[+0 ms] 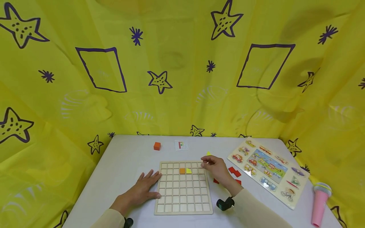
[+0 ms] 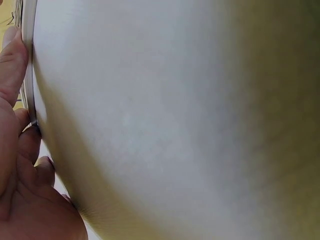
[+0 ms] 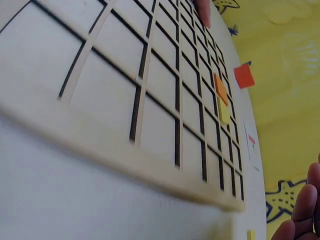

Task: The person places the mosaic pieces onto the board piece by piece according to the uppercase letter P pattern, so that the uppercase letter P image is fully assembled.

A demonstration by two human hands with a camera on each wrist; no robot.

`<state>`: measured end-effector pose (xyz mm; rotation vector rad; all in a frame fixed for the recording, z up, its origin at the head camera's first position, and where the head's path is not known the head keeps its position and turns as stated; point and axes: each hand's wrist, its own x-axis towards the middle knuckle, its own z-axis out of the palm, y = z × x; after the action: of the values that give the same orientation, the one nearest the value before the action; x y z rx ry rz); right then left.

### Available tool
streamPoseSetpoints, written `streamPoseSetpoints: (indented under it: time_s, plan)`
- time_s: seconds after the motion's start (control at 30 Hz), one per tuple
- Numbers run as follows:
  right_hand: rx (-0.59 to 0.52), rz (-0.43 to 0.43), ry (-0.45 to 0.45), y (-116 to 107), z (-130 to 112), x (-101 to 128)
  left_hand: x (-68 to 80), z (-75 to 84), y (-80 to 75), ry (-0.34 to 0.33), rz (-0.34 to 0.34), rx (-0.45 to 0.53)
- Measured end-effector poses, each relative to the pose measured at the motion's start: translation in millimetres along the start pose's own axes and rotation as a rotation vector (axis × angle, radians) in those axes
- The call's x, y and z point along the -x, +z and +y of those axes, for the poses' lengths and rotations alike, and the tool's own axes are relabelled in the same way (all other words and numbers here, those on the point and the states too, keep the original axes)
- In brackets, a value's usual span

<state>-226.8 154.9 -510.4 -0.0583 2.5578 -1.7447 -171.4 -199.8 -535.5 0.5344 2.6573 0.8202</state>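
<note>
So there's a wooden grid board lying flat on the white table, and only two of its cells are filled: an orange tile and a yellow tile side by side in the second row from the far edge, every other cell bare. The left hand lies flat with fingers spread, palm on the table, fingertips touching the board's left edge, holding nothing. The right hand is at the board's far right corner with fingers curled, but I can't tell whether it's pinching anything. A small yellow piece lies just beyond it. Red pieces lie on the table right of that hand, an orange cube and a pattern card sit past the board, and a vehicle puzzle tray with its pieces seated lies off right, next to a pink microphone.
</note>
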Motion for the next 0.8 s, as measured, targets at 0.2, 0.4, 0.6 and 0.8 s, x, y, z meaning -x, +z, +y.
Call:
streamPoseSetpoints:
  time_s: [0.2, 0.4, 0.6, 0.8]
  plan:
    - [-0.007, 0.032, 0.021, -33, 16, 5, -2.3, -2.4, 2.6, -0.001, 0.003, -0.006]
    - [0.058, 0.066, 0.060, -58, 27, 15, -1.0, -1.5, 1.1, 0.008, 0.004, -0.011]
    - [0.061, 0.068, 0.089, -73, 36, 30, 0.9, 0.9, 0.4, -0.006, 0.000, -0.005]
    - [0.098, 0.068, 0.103, -94, 50, 42, 1.3, 0.8, 1.3, 0.000, 0.003, -0.017]
